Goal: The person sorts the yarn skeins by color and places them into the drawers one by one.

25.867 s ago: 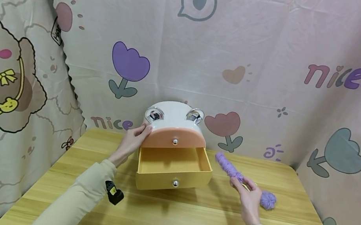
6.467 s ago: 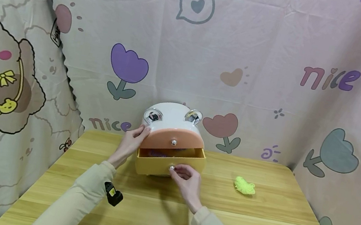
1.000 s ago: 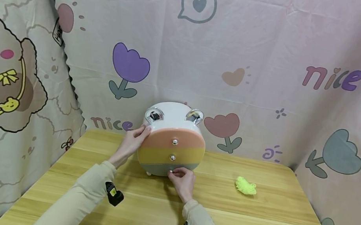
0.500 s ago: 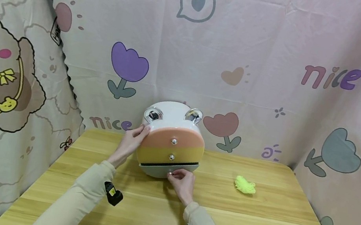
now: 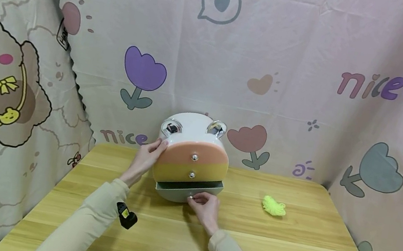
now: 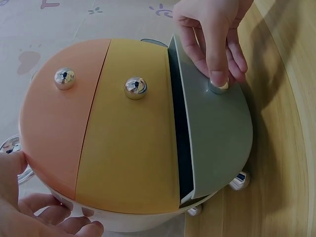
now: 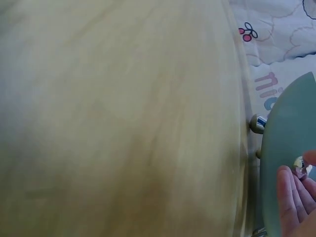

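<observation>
A small white drawer cabinet (image 5: 194,125) with silver ring-like ears stands near the back of the table. Its orange top drawer (image 5: 177,151) and yellow middle drawer (image 5: 171,173) are closed. The grey-green bottom drawer (image 5: 171,194) is partly pulled out, leaving a dark gap above its front. My right hand (image 5: 206,210) pinches that drawer's silver knob (image 6: 218,88) between thumb and fingers. My left hand (image 5: 143,161) holds the cabinet's left side, its thumb at the front edge and its fingers bent against the side wall. Whatever lies inside the bottom drawer is hidden.
A bundle of neon yellow-green yarn (image 5: 273,206) lies on the wooden table (image 5: 308,250), right of the cabinet. Printed cloth (image 5: 213,56) hangs behind the table and along both sides.
Earlier my right hand held purple yarn beside the open yellow drawer; that drawer was later pushed in. Over the last second, the right hand has drawn the bottom drawer outward. The left hand stayed put.
</observation>
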### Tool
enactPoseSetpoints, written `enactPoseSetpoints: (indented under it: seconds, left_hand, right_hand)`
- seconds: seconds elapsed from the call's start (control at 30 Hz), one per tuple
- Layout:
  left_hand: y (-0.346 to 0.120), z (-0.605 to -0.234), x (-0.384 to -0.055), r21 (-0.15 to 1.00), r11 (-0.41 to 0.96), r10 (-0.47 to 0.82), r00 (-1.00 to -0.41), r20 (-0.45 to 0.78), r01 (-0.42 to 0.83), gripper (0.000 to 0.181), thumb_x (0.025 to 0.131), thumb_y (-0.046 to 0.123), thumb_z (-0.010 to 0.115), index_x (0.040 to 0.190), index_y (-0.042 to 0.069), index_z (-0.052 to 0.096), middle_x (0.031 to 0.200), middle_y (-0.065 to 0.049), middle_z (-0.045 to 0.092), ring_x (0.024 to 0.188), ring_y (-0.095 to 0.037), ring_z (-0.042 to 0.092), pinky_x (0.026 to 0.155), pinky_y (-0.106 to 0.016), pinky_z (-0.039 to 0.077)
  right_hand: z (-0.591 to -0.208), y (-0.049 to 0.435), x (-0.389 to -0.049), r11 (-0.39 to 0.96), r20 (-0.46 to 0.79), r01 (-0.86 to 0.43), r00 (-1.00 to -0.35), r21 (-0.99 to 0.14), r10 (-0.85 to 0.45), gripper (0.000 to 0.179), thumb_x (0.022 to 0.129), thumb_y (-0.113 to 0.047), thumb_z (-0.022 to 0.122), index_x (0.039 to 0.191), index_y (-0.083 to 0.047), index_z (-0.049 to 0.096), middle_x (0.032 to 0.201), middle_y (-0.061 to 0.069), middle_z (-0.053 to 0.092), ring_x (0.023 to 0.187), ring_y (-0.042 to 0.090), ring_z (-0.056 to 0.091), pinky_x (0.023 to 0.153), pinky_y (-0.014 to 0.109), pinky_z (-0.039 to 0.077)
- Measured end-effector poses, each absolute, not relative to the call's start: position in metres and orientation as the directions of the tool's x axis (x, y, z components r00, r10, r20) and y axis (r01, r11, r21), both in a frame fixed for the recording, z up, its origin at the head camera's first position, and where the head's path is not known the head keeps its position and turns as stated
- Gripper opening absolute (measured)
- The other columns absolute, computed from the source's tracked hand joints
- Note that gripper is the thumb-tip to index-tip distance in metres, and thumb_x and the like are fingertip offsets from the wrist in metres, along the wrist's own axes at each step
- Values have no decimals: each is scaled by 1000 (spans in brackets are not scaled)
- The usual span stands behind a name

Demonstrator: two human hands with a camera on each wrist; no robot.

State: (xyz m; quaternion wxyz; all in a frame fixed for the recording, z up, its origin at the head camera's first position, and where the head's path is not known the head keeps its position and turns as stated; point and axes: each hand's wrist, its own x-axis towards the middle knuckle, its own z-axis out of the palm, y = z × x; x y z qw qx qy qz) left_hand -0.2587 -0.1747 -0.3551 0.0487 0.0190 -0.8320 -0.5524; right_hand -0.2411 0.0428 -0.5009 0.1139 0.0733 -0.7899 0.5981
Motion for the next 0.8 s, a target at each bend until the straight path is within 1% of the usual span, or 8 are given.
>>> enactPoseSetpoints:
  seconds: [0.13,0.37,0.5,0.8]
  left_hand:
    - [-175,-356,-259,920,392,-88,-994,58,18,66,104,47,49,155,6,35,166,-7,28,155,-30,25,128,-44,25]
    - [-175,-356,-259,914,405,-74,-995,71,35,66,106,45,47,155,3,34,165,-10,28,155,-32,25,128,-44,23]
    - [-174,-355,-259,911,411,-70,-995,64,30,66,106,46,46,155,4,34,165,-10,28,155,-33,24,128,-45,23]
    - [-175,-355,-258,913,408,-72,-995,63,28,67,105,47,47,155,4,34,166,-9,27,155,-33,24,128,-45,22]
  right_hand:
    - [-500,46,-237,281,252,-239,-968,-929,10,14,78,-7,83,81,3,73,78,16,76,65,5,65,60,14,54]
    - [-503,51,-231,279,250,-248,-968,-928,-29,14,80,-8,82,83,2,73,80,15,76,66,4,66,60,16,56]
    - [-505,54,-227,282,250,-251,-968,-926,-40,14,80,-9,82,83,2,73,79,15,76,66,2,66,60,17,57]
    - [-502,59,-218,278,223,-231,-973,-932,-60,15,80,-10,82,85,2,74,81,15,76,68,6,67,63,17,57]
